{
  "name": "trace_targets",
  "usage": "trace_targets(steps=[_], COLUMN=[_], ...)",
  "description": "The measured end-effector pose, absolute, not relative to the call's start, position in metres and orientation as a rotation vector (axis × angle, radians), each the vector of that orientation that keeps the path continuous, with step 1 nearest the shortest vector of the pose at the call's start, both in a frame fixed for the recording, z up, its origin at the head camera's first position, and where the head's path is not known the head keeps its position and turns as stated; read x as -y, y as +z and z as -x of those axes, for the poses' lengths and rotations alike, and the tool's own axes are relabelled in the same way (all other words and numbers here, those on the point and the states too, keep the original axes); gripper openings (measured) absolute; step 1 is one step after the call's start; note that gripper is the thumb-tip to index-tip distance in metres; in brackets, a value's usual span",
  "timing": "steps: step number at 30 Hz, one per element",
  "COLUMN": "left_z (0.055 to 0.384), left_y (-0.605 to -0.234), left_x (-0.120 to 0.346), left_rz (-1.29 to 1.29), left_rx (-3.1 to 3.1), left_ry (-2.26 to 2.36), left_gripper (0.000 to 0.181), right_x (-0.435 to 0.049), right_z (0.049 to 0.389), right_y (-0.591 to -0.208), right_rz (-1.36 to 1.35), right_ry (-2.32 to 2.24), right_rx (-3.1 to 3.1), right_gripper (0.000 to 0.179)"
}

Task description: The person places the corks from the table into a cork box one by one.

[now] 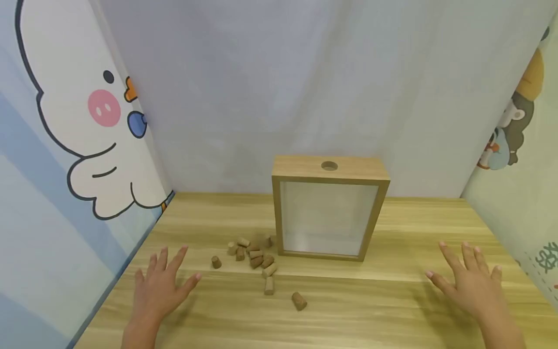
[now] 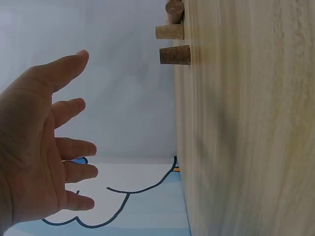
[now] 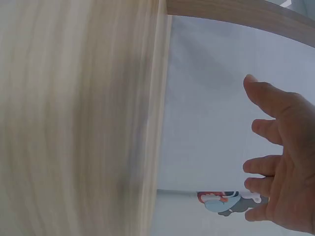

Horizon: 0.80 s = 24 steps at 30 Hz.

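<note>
My left hand [image 1: 160, 287] hovers over the left part of the table with its fingers spread, holding nothing. Its nearest thing is a lone cork [image 1: 216, 262], beside a loose heap of several corks [image 1: 256, 261]. One more cork [image 1: 299, 301] lies on its side nearer the front. Upright behind them stands a wooden frame box [image 1: 279, 218] with a clear front panel and a round hole [image 1: 329, 166] in its top. Over the table's right side, my right hand [image 1: 472, 286] is also spread and holds nothing. In the left wrist view, a dark cork [image 2: 175, 55] stands upright.
The wood-grained table [image 1: 370, 310] ends at a pale curtain [image 1: 270, 87] along the back. A printed cloth with a white cartoon duck [image 1: 61, 87] hangs on the left, and another printed cloth [image 1: 514, 194] on the right.
</note>
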<state>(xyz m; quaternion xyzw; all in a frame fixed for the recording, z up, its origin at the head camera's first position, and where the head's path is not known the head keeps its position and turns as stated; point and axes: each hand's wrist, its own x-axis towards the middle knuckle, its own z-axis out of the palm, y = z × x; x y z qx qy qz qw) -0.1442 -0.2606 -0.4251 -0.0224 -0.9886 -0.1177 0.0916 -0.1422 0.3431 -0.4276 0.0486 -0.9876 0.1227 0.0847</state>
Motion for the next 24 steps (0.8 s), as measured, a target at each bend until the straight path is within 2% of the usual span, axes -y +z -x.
trace_targets(steps=[6,17,24], left_z=[0.144,0.157,0.164], left_y=[-0.427,-0.432,-0.441], left_x=[0.262,0.253,0.25], left_rz=[0.111,0.112,0.031], left_rx=[2.87,2.843,2.817], left_ry=[-0.447,-0.815,-0.971], left_gripper=[0.069,0.066,0.065], right_x=[-0.328,-0.29,-0.263], right_z=[0.142,0.152,0.169], right_y=[-0.427,-0.423,-0.417], right_rz=[-0.186,-0.109,-0.098], right_ry=[0.514,0.728,1.087], right_rx=[2.808,2.54,2.271], right_gripper=[0.072,0.048,0.037])
